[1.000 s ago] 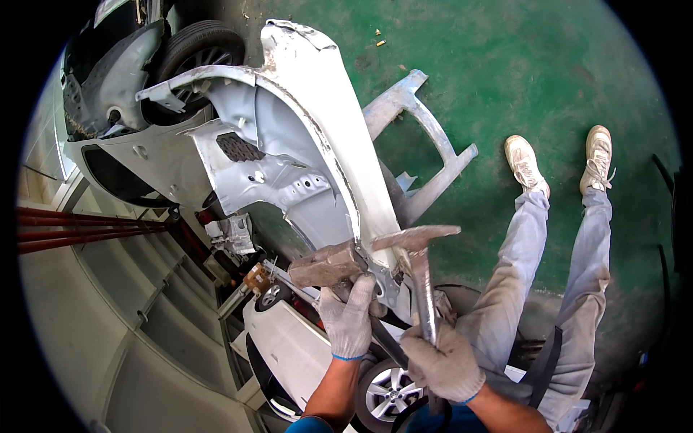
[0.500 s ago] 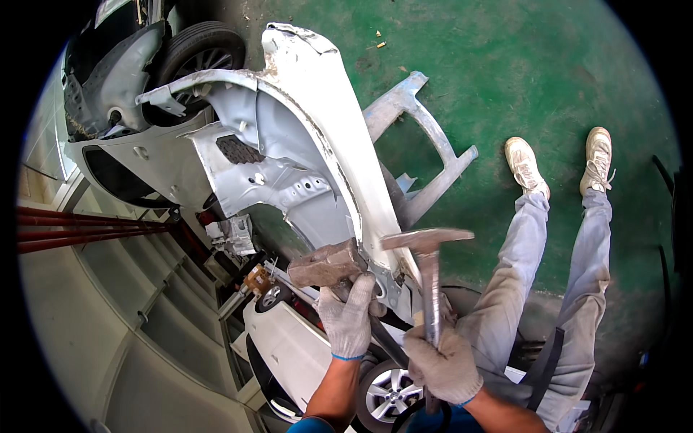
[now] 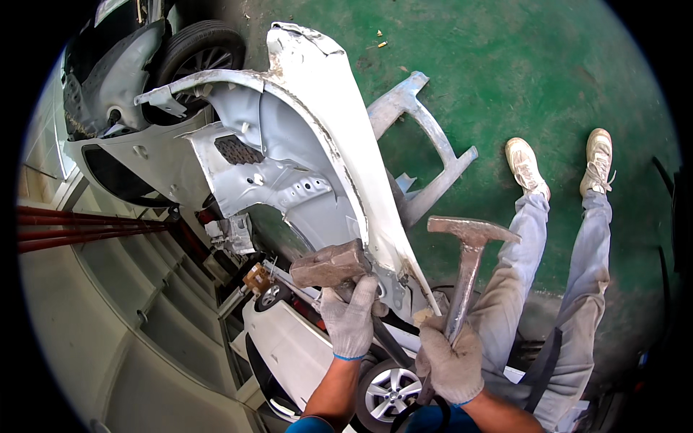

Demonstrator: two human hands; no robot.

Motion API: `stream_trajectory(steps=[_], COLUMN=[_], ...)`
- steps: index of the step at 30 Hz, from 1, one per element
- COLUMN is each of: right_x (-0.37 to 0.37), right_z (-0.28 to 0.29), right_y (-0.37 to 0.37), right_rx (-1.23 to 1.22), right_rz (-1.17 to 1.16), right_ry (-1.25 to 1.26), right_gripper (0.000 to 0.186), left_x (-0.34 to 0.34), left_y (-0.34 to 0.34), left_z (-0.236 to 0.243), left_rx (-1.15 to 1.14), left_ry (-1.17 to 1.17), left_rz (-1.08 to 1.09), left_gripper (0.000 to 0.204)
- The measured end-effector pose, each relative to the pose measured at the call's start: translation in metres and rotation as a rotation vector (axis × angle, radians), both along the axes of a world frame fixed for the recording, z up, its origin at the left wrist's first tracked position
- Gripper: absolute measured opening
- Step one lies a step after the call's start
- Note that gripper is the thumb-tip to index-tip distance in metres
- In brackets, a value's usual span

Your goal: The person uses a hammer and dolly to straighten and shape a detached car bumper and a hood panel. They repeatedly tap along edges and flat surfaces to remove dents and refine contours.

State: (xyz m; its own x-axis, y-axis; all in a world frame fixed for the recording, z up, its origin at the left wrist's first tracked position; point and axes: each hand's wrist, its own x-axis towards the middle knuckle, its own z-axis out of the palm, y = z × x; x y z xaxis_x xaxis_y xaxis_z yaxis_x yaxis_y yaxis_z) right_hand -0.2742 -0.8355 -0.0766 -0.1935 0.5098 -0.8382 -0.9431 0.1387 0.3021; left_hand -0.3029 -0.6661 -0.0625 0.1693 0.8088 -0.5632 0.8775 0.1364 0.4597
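Note:
My left hand [image 3: 348,326], in a whitish work glove, is closed round the dark handle of a sledgehammer [image 3: 330,264]. Its blocky, rusty head lies against the inner lower edge of a white car body panel [image 3: 339,94] with a wheel arch. In my gloved right hand [image 3: 453,359] is a body hammer [image 3: 471,232], gripped by its metal handle. This hammer's narrow head is raised to the right of the panel and apart from it. Both hands are near the panel's lower end, which the left hand and sledgehammer partly hide.
A grey frame-like panel piece [image 3: 426,144] lies on the green floor [image 3: 520,65] behind the white panel. My legs and shoes [image 3: 525,164] are at the right. A white car [image 3: 292,346] stands at the lower left, and a dismantled car with a tyre [image 3: 206,54] at the upper left.
The body hammer has swung right, away from the panel, and my right hand has moved slightly right with it. My left hand and the sledgehammer have hardly moved.

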Motion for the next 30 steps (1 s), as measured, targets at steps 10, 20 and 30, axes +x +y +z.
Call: stream_trajectory(steps=[10,20,30], right_x=[-0.01,-0.031,-0.036], right_z=[-0.003,-0.004,-0.008], right_y=[-0.006,-0.006,-0.007], right_rx=[0.153,0.288,0.173], right_rz=[0.101,0.269,0.333], right_ry=[-0.111,-0.123,-0.34], right_gripper=[0.02,0.024,0.027], left_x=[-0.008,-0.005,-0.006], left_y=[-0.001,-0.009,-0.012], left_z=[0.001,-0.004,-0.01], left_rx=[0.044,0.057,0.076], left_ry=[0.075,0.039,0.006], left_rz=[-0.06,-0.049,-0.035], left_gripper=[0.026,0.026,0.029])
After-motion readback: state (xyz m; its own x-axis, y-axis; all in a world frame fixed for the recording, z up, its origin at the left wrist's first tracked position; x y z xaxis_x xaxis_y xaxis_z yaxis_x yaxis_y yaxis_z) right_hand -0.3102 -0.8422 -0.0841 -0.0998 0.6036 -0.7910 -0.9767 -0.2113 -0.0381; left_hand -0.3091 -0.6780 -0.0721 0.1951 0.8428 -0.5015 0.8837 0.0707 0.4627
